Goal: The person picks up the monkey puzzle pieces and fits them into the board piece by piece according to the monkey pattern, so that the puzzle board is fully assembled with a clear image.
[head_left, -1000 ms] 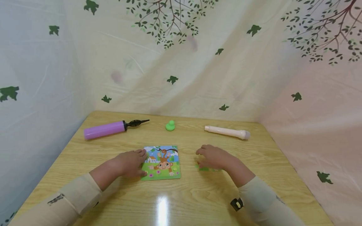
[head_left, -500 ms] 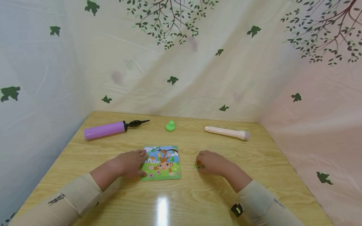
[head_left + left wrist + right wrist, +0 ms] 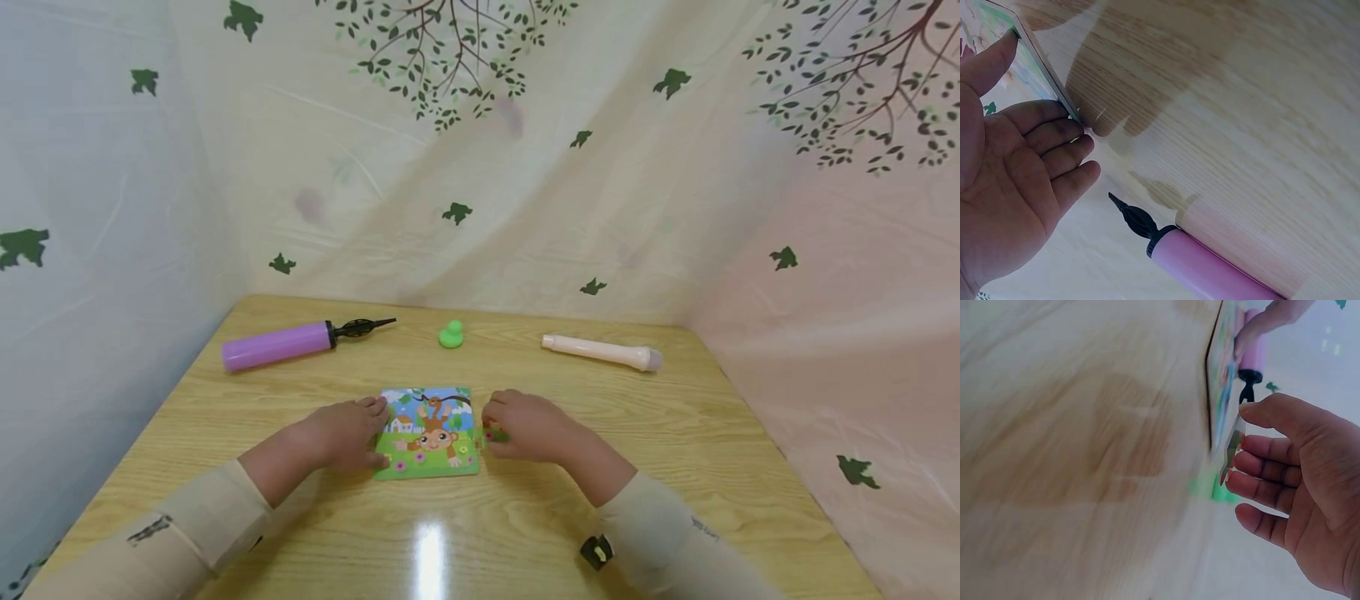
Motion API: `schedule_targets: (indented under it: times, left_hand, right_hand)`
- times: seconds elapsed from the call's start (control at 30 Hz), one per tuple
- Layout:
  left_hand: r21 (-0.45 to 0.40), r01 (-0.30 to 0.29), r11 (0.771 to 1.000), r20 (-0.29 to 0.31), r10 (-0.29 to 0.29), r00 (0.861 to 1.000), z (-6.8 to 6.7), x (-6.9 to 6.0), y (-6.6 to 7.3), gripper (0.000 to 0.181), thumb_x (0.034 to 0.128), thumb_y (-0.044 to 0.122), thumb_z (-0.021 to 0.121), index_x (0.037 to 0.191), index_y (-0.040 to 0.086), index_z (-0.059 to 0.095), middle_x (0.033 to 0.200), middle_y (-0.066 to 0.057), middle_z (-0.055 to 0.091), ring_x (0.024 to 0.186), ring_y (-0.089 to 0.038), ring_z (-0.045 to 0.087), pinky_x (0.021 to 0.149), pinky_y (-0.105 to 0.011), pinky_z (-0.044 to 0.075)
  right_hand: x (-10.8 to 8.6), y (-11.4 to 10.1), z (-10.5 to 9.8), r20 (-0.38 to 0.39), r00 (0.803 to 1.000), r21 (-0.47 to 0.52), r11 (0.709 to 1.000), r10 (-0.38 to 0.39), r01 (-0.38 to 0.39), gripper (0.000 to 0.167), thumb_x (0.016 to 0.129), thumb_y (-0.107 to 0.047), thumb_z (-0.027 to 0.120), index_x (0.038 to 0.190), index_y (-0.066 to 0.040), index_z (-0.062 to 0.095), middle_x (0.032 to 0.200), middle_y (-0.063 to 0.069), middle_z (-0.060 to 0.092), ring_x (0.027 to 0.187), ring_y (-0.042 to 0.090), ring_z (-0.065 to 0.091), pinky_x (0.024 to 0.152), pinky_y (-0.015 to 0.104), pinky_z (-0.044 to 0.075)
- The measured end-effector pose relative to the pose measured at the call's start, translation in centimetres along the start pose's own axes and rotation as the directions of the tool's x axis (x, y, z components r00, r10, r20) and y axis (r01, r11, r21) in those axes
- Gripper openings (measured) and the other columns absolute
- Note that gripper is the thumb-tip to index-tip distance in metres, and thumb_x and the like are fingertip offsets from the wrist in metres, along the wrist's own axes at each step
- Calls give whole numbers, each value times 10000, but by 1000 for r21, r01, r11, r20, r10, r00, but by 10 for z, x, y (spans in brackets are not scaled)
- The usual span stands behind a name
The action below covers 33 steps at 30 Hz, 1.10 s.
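A square picture board with a cartoon monkey lies flat on the table in the head view. My left hand rests on its left edge, fingers fairly straight; the left wrist view shows the thumb over the board and fingertips at its edge. Just right of the board, my right hand pinches a small flat puzzle piece, printed green with a pink flower. In the right wrist view the thin puzzle piece stands tilted between thumb and fingers. Most of its printed face is hidden.
Along the back of the wooden table lie a purple balloon pump with a black nozzle, a green toy duck and a pale microphone-shaped stick. A printed cloth hangs behind the table.
My right hand has closed on the puzzle piece, picked it up from the table and carried it left to beside the board. My left hand has stayed in place.
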<state>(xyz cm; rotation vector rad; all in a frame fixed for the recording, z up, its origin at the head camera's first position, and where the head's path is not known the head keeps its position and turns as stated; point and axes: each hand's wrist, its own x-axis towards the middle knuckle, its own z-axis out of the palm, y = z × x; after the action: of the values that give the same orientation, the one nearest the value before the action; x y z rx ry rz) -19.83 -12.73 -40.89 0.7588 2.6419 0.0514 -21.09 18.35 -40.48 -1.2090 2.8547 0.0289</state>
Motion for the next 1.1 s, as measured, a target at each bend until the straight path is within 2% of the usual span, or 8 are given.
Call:
schedule_targets:
  times: [0.27, 0.5, 0.7, 0.87, 1.1]
  left_hand:
    - [-4, -4, 1000, -10, 4, 1000, 1, 0, -2, 833, 925, 521, 610, 1501, -19, 343, 1595, -202, 262, 1476, -384, 240, 1195, -524, 262]
    - [1, -7, 1000, -18, 7, 1000, 0, 0, -1, 821, 923, 517, 616, 1492, -17, 363, 1588, -208, 277, 1470, -385, 254, 1191, -522, 271]
    - [11, -5, 1000, -23, 5, 1000, 1, 0, -1, 823, 924, 522, 612, 1493, -17, 362, 1586, -207, 281, 1468, -386, 261, 1189, -520, 278]
    - [7, -10, 1000, -17, 10, 1000, 1, -2, -1, 817, 923, 512, 618, 1483, -30, 374, 1579, -225, 287, 1463, -398, 266, 1185, -526, 283]
    - [15, -2, 1000, -4, 2, 1000, 0, 3, -2, 835, 933, 514, 602, 1497, -41, 334, 1586, -224, 270, 1463, -400, 262, 1185, -532, 279]
  right_hand:
    - [35, -38, -5, 14, 997, -27, 997, -78, 79, 257, 905, -377, 660, 1081, -190, 665, 1057, -64, 614, 918, 93, 559, 782, 251, 520]
    - [59, -60, 7, 2, 983, -153, 971, -184, 182, 181, 885, -362, 652, 982, -209, 658, 942, -93, 579, 889, 85, 565, 829, 242, 521]
    - [66, -71, 15, 26, 987, -187, 969, -156, 158, 163, 903, -372, 642, 986, -233, 668, 938, -94, 573, 946, 106, 586, 971, 268, 507]
    - [68, -76, 11, 47, 984, -190, 965, -173, 179, 160, 949, -366, 619, 1000, -229, 684, 964, -82, 603, 1002, 102, 608, 1156, 340, 373]
    - [69, -74, 14, 55, 981, -133, 973, -184, 190, 195, 958, -366, 632, 1073, -222, 695, 1040, -72, 634, 1058, 97, 603, 1191, 395, 316]
